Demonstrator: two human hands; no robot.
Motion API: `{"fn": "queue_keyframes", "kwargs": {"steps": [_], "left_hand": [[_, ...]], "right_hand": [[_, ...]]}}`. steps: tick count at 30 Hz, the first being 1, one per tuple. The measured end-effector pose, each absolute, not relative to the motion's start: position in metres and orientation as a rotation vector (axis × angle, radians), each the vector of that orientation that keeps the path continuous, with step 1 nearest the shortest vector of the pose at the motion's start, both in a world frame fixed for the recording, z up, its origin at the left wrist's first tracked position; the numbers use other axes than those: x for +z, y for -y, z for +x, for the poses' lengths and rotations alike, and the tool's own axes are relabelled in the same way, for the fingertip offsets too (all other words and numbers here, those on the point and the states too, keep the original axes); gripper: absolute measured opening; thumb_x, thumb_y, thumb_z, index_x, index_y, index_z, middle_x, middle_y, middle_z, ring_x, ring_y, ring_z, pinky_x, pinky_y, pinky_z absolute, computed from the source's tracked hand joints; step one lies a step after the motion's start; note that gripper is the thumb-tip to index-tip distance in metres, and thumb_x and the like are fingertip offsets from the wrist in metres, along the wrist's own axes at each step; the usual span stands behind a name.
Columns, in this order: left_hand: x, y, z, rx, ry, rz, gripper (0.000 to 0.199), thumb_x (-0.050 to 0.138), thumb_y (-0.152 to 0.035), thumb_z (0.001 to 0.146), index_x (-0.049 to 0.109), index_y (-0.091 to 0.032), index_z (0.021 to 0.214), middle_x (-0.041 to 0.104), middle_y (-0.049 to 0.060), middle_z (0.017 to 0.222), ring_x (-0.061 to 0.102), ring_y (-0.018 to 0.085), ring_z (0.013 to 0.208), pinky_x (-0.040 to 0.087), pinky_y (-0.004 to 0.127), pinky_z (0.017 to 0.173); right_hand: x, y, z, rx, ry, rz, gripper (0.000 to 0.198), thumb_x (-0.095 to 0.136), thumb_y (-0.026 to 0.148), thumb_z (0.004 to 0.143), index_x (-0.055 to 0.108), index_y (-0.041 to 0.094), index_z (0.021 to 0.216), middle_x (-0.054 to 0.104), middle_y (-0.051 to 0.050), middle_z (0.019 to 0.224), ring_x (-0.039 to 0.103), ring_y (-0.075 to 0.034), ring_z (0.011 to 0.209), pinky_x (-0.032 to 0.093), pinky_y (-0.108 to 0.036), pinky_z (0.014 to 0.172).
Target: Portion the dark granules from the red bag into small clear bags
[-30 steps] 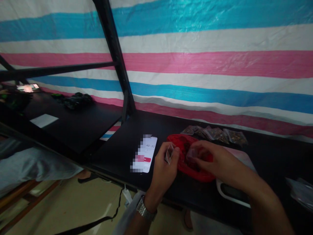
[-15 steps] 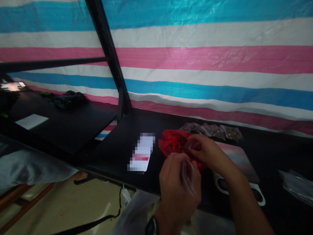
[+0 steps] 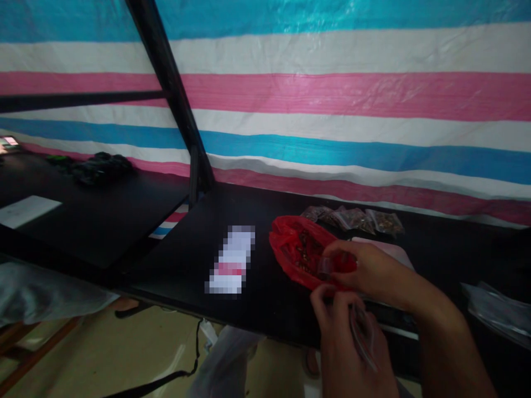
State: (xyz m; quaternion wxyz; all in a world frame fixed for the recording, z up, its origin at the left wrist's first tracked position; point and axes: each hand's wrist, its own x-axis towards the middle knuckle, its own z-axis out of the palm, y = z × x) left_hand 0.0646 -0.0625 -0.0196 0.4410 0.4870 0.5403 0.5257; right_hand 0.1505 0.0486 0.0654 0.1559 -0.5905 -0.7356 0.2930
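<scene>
A red plastic bag (image 3: 286,249) lies open on the black table, with small brass-coloured metal pieces (image 3: 305,257) inside. My right hand (image 3: 365,271) reaches over its right side, thumb and finger closed around a small clear cup (image 3: 324,267) at the pieces. Just below, my left hand (image 3: 352,337) is closed on a clear plastic bag (image 3: 367,340) that sticks out of the grip. Its fingertips are at the near edge of the red bag; whether they pinch it I cannot tell. Behind my right forearm, a pale kitchen scale (image 3: 385,249) is mostly hidden.
Several filled clear bags (image 3: 385,222) lie in a row behind the red bag. Flat plastic bags (image 3: 498,309) rest at the right. Left of the red bag is a blurred-out white card (image 3: 232,260). A black post (image 3: 178,105) rises at the table's back left.
Both hands have moved right relative to the red bag, which now shows wider open with its metal pieces visible. The clear cup is now in plain sight in my right hand.
</scene>
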Motion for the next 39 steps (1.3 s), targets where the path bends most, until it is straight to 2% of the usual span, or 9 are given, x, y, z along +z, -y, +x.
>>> {"fn": "queue_keyframes", "kwargs": {"steps": [3, 6, 12, 16, 21, 26, 31, 35, 39], "left_hand": [[-0.022, 0.059, 0.058, 1.279, -1.323, 1.268, 0.024, 0.047, -0.013, 0.099, 0.06, -0.027, 0.113, 0.045, 0.017, 0.154, 0.07, 0.026, 0.112, 0.059, 0.041, 0.095], [-0.024, 0.056, 0.047, 1.2, -1.333, 1.362, 0.026, 0.05, -0.009, 0.094, 0.062, -0.026, 0.111, 0.045, 0.018, 0.157, 0.07, 0.03, 0.117, 0.056, 0.048, 0.103], [-0.043, 0.055, 0.031, 1.106, -1.316, 1.5, 0.033, 0.057, -0.008, 0.083, 0.066, -0.027, 0.11, 0.065, 0.017, 0.127, 0.069, 0.032, 0.109, 0.057, 0.043, 0.093], [-0.05, 0.056, 0.027, 1.104, -1.278, 1.536, 0.034, 0.065, -0.009, 0.076, 0.069, -0.027, 0.105, 0.068, 0.013, 0.112, 0.067, 0.031, 0.1, 0.057, 0.04, 0.09], [-0.041, 0.056, 0.03, 1.131, -1.336, 1.491, 0.026, 0.062, -0.012, 0.081, 0.068, -0.027, 0.101, 0.067, 0.013, 0.107, 0.066, 0.03, 0.097, 0.055, 0.039, 0.087], [-0.035, 0.053, 0.038, 1.175, -1.364, 1.462, 0.022, 0.056, -0.011, 0.088, 0.066, -0.026, 0.101, 0.065, 0.012, 0.107, 0.065, 0.028, 0.092, 0.054, 0.04, 0.086], [-0.033, 0.047, 0.035, 1.215, -1.376, 1.415, 0.02, 0.055, -0.013, 0.092, 0.067, -0.025, 0.102, 0.064, 0.013, 0.111, 0.065, 0.028, 0.096, 0.055, 0.041, 0.088], [-0.031, 0.041, 0.028, 1.216, -1.389, 1.381, 0.017, 0.059, -0.015, 0.092, 0.068, -0.025, 0.103, 0.065, 0.014, 0.111, 0.064, 0.03, 0.1, 0.056, 0.043, 0.09], [-0.027, 0.04, 0.028, 1.191, -1.357, 1.383, 0.018, 0.049, -0.018, 0.099, 0.066, -0.024, 0.1, 0.064, 0.013, 0.111, 0.065, 0.028, 0.1, 0.056, 0.044, 0.091]], "right_hand": [[0.062, -0.045, 0.149, 1.04, 2.086, -1.673, 0.041, 0.066, 0.005, 0.068, 0.08, 0.026, 0.1, 0.082, 0.001, 0.092, 0.074, -0.019, 0.076, 0.054, -0.024, 0.062], [0.056, -0.044, 0.154, 0.98, 2.092, -1.647, 0.041, 0.067, 0.006, 0.07, 0.081, 0.027, 0.102, 0.08, 0.0, 0.092, 0.073, -0.019, 0.077, 0.055, -0.025, 0.064], [0.051, -0.049, 0.166, 0.556, 2.179, -1.678, 0.037, 0.067, 0.007, 0.072, 0.081, 0.027, 0.1, 0.079, -0.002, 0.096, 0.072, -0.02, 0.082, 0.055, -0.028, 0.076], [0.053, -0.053, 0.164, 0.428, 2.222, -1.73, 0.035, 0.067, 0.005, 0.075, 0.082, 0.028, 0.097, 0.08, -0.003, 0.096, 0.072, -0.021, 0.084, 0.053, -0.03, 0.081], [0.048, -0.06, 0.16, 0.464, 2.19, -1.698, 0.039, 0.065, 0.0, 0.076, 0.08, 0.025, 0.102, 0.08, -0.004, 0.106, 0.073, -0.023, 0.098, 0.052, -0.033, 0.091], [0.041, -0.066, 0.152, 0.653, 2.111, -1.613, 0.032, 0.065, 0.0, 0.081, 0.077, 0.023, 0.099, 0.08, -0.003, 0.108, 0.073, -0.021, 0.101, 0.053, -0.033, 0.093], [0.045, -0.062, 0.153, 0.531, 2.141, -1.675, 0.038, 0.064, -0.003, 0.077, 0.077, 0.022, 0.102, 0.077, -0.006, 0.112, 0.071, -0.023, 0.105, 0.05, -0.035, 0.096], [0.045, -0.058, 0.157, 0.527, 2.176, -1.764, 0.038, 0.064, -0.002, 0.075, 0.078, 0.023, 0.101, 0.075, -0.006, 0.107, 0.07, -0.023, 0.099, 0.049, -0.035, 0.089], [0.044, -0.057, 0.153, 0.582, 2.172, -1.736, 0.028, 0.068, 0.007, 0.081, 0.078, 0.023, 0.102, 0.076, -0.005, 0.102, 0.069, -0.022, 0.091, 0.048, -0.034, 0.081]]}}
